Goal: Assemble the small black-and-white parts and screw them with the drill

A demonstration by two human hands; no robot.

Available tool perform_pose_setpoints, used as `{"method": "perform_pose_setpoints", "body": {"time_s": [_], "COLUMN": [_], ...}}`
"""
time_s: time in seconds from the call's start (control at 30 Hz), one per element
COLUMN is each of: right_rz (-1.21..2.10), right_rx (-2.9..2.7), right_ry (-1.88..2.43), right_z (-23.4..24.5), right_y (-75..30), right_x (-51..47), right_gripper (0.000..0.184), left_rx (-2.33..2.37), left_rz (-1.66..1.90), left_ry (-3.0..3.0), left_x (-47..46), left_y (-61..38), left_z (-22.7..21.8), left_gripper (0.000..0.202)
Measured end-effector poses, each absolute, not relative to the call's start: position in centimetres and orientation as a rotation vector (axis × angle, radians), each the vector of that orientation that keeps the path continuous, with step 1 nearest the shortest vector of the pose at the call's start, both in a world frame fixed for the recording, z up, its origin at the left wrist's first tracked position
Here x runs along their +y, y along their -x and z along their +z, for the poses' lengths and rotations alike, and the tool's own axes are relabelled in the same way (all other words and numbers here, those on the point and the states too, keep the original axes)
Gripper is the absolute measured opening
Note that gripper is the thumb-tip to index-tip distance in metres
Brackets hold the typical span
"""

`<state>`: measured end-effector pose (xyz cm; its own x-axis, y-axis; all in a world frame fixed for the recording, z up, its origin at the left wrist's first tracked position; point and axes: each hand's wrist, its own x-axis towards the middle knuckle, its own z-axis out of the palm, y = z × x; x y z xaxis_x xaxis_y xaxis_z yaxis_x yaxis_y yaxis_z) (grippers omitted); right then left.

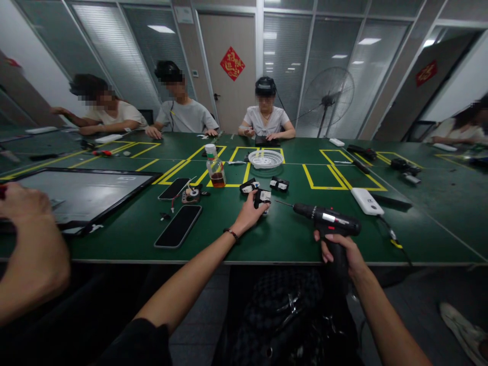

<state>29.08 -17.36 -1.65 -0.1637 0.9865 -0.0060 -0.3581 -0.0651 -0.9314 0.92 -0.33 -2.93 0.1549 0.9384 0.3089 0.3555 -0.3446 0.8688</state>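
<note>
Curling around a small black-and-white block (264, 196), the fingers of the left hand (249, 212) grasp it near the middle of the green desk (282, 239). Right of it, the right hand (341, 248) has its fingers wrapped around the handle of a black drill (326, 219), whose bit (284, 203) points left toward the block, just apart from it. Two similar blocks, a left one (249, 186) and a right one (279, 184), lie just beyond. Farther off stand a bottle (216, 172) and a white basket (266, 165); a phone (178, 226) lies near left, a white power bank (366, 202) right.
</note>
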Motion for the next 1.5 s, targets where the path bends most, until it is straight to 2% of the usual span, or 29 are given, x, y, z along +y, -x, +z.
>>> {"method": "perform_pose_setpoints", "body": {"time_s": [1.23,1.5], "right_rz": [1.541,1.529], "right_rx": [-1.069,-1.052], "right_ry": [0.971,0.969], "right_z": [-1.3,-1.2], "right_y": [-28.7,-28.7], "right_x": [-17.6,-17.6], "right_gripper": [0.033,0.029], "left_rx": [1.232,1.245], "left_rz": [1.143,1.147], "left_ry": [-1.916,-1.899], "left_x": [-1.6,-1.7], "left_y": [-1.0,-1.1], "left_z": [-2.3,-2.1], "left_gripper": [0.074,0.070]}}
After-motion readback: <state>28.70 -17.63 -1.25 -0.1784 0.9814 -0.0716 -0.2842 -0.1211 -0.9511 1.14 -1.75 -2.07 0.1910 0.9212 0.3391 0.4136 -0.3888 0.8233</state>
